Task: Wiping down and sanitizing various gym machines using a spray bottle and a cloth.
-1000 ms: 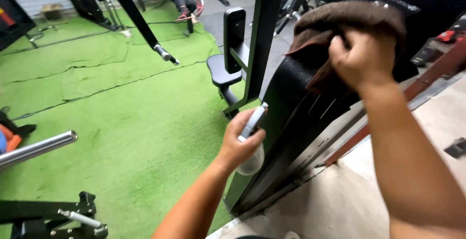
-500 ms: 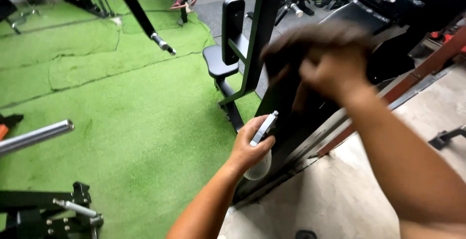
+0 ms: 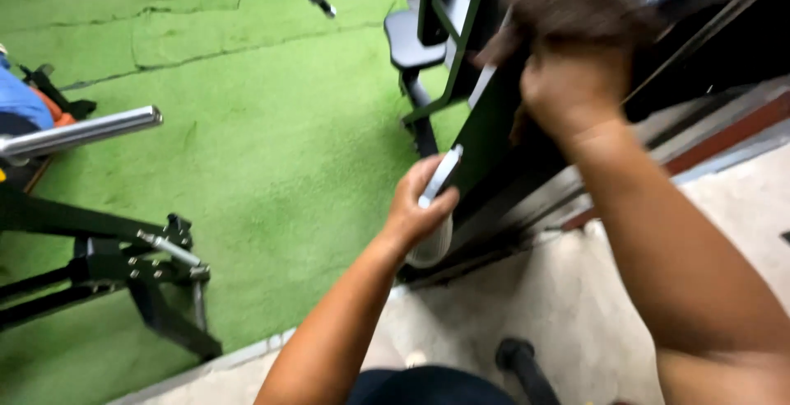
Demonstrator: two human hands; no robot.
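Note:
My left hand (image 3: 415, 207) grips a white spray bottle (image 3: 434, 236) whose nozzle points up along the edge of a black gym machine (image 3: 494, 121). My right hand (image 3: 572, 92) presses a brown cloth (image 3: 568, 2) against the machine's black panel; the cloth is blurred by motion. The two hands are apart, the right one higher and further right.
Green turf (image 3: 247, 125) covers the floor on the left, pale concrete (image 3: 576, 290) on the right. A steel bar (image 3: 82, 133) and a black frame (image 3: 123, 257) lie at the left. A black seat pad (image 3: 407, 39) stands behind the machine. A dark round object (image 3: 514, 356) sits near my legs.
The view has tilted down and left. My right hand has slid the cloth down the panel. My left hand still holds the spray bottle in the same spot.

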